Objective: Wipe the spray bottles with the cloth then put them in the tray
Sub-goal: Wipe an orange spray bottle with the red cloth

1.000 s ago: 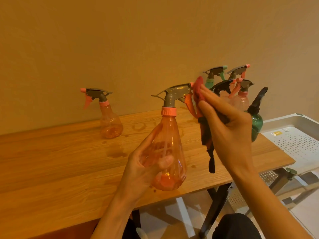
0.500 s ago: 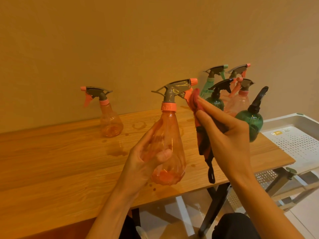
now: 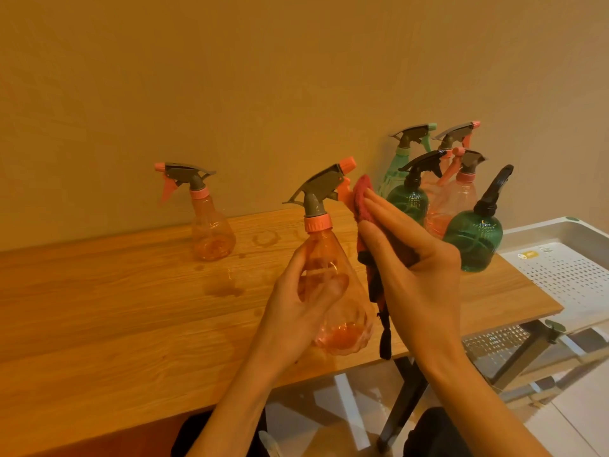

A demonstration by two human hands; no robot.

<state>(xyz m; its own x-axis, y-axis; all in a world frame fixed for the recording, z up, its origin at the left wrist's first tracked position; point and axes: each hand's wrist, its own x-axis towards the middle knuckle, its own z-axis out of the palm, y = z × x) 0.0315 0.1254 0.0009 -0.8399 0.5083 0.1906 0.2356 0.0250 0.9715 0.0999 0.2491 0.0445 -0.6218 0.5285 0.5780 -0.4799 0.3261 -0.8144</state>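
My left hand (image 3: 298, 311) grips the belly of a clear orange spray bottle (image 3: 333, 268) with a grey trigger head, held upright above the wooden table (image 3: 115, 308). My right hand (image 3: 415, 268) presses a red and black cloth (image 3: 364, 206) against the bottle's right side, just below the orange trigger. A strip of the cloth dangles down beside the bottle's base. The white perforated tray (image 3: 566, 268) stands at the right, off the table's end.
Another orange bottle (image 3: 211, 225) stands alone at the back left. Several bottles cluster at the back right, among them a dark green one (image 3: 474, 239), a second green one (image 3: 410, 196) and a mint one (image 3: 400, 159). Wet rings mark the table. A wall runs close behind.
My right hand with the cloth has slid down from the nozzle to below the trigger, uncovering the orange nozzle tip. The held bottle has sunk slightly.
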